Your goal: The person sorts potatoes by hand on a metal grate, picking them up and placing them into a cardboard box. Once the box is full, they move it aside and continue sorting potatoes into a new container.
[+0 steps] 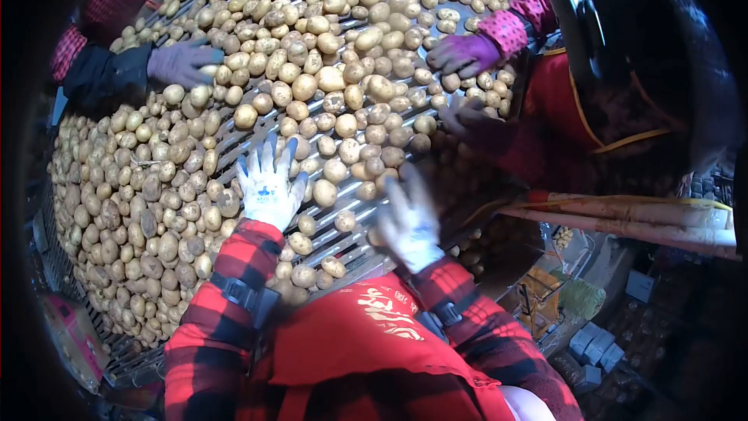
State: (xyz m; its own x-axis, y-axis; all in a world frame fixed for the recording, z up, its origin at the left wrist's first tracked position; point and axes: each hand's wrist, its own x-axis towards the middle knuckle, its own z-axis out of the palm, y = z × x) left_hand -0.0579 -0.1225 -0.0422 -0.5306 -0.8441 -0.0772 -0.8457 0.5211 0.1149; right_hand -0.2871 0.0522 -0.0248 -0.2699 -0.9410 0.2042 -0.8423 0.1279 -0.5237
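Note:
My left hand (271, 187), in a white glove with blue-grey fingertips, is held over the slatted metal grate with its fingers spread. Potatoes (324, 193) lie close by its thumb and fingertips, and nothing shows in its grasp. My right hand (409, 222), gloved the same way, is blurred by motion above the slats (366, 214). Its fingers look stretched out, and I see nothing held in them. A few potatoes rest just left of this hand. Between my hands, single potatoes lie scattered on the bars.
A large potato heap (140, 211) fills the left side, with more potatoes spread across the far grate. Co-workers' gloved hands reach in from the left (183, 63) and right (465, 53). A person in dark and red clothing (639, 70) stands close at right, beside a pale rail (639, 222).

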